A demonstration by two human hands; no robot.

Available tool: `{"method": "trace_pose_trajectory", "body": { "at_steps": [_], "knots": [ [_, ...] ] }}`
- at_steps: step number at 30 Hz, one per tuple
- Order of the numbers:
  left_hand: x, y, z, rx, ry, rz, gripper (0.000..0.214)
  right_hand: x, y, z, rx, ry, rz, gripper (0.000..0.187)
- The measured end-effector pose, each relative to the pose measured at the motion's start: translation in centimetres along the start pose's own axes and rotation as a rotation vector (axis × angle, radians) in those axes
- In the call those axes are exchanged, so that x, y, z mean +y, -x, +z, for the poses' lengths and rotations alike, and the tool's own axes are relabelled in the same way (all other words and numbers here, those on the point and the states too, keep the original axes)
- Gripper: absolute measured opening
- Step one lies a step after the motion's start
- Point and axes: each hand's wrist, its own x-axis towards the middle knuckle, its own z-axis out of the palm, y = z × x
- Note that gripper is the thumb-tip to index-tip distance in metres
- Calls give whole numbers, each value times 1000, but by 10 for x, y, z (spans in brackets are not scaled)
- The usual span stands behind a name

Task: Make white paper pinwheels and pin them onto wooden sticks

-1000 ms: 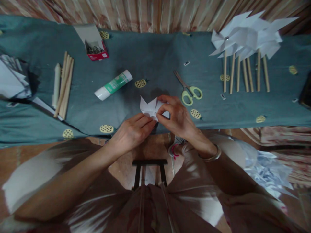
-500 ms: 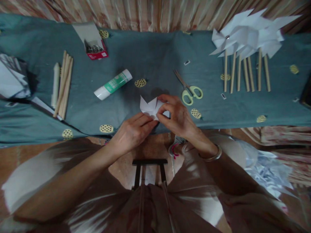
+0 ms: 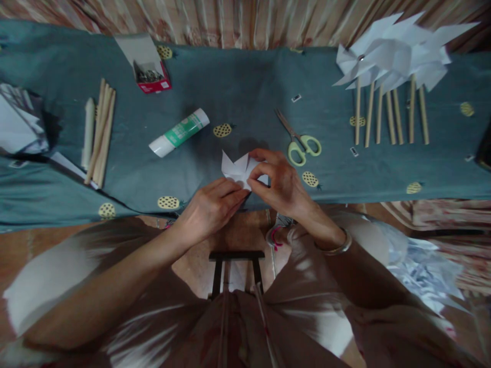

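Folded white paper (image 3: 235,166): while both hands pinch it, it sits by the near edge of the tablecloth (image 3: 245,97).
Left hand (image 3: 210,207): fingers clamped on its near side.
Right hand (image 3: 282,185): thumb and forefinger together on it.
Scissors (image 3: 300,143): flat, near the right hand.

Folded white paper (image 3: 237,169), its points spread, is held near the table (image 3: 245,92) edge.

Saw white on the folded paper (image 3: 238,167) and pinwheels (image 3: 395,53); found black-dotted yellow pineapples (image 3: 168,202) across the teal tablecloth (image 3: 238,82). Noted green and white on the tube (image 3: 179,133), pale lime on the scissor handles (image 3: 303,140), red on the box (image 3: 155,85).
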Motion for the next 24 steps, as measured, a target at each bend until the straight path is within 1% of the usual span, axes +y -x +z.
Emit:
{"method": "trace_pose_trajectory", "body": {
  "at_steps": [9,16,24],
  "knots": [
    [-1,0,0,10,-10,12,18,0,0,2,20,-2,-22,10],
    [-1,1,1,8,10,15,17,-2,3,1,11,-61,-7,10],
    [-2,1,0,-13,17,10,20,-4,3,0,59,-3,-60,10]
  ]
}}
